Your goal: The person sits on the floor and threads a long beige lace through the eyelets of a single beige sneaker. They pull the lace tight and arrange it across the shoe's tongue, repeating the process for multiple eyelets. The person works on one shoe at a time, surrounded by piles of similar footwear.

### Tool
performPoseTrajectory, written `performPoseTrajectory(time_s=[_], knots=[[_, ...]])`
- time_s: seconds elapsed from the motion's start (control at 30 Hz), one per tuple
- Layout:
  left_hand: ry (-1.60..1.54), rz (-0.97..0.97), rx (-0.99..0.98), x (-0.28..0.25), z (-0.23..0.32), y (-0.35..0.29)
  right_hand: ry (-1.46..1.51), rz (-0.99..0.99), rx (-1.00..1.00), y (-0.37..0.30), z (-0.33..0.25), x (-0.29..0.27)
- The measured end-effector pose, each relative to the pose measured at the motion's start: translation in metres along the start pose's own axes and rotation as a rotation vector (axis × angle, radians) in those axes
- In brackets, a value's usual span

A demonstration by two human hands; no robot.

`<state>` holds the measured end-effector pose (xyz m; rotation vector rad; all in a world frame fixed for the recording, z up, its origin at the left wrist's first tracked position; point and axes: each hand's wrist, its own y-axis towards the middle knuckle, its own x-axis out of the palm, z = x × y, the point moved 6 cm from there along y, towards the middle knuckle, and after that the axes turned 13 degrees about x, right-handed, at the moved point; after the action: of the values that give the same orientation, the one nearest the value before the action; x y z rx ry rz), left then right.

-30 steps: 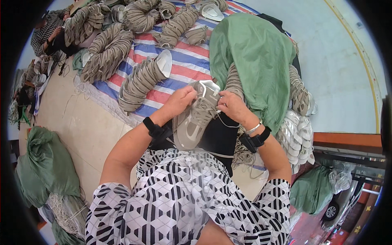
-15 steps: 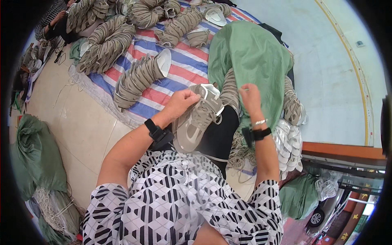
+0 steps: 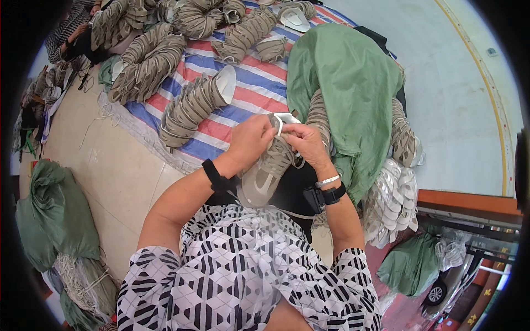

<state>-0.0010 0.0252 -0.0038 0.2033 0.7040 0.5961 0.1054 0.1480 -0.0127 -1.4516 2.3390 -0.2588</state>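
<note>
- Shoe [image 3: 259, 185]: on the lap, toe toward the body.
- Left hand [image 3: 251, 140]: fingers narrow, pinching the shoe near its collar.
- Right hand [image 3: 307, 144]: finger and thumb pinching opposite; lace or upper, cannot tell.
- Bag [image 3: 345, 83]: green, beyond the right hand.
- Sheet [image 3: 256, 96]: striped, ahead.

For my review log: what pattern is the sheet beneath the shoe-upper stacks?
The sheet has red, white and blue stripes, best seen in the head view.
</note>
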Motion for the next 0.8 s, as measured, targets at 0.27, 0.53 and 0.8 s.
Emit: performPoseTrajectory(time_s=[0.27, 0.53, 0.8], knots=[[-0.693, -0.310, -0.341, 0.010, -0.032, 0.006, 0.048, -0.029, 0.017, -0.007, 0.000, -0.001], [-0.462, -0.248, -0.239, 0.018, -0.034, 0.002, -0.316, 0.177, -0.142, -0.002, -0.009, -0.002], [-0.748, -0.300, -0.536, 0.021, -0.035, -0.008, -0.171, 0.482, 0.010, -0.014, 0.069, -0.093]])
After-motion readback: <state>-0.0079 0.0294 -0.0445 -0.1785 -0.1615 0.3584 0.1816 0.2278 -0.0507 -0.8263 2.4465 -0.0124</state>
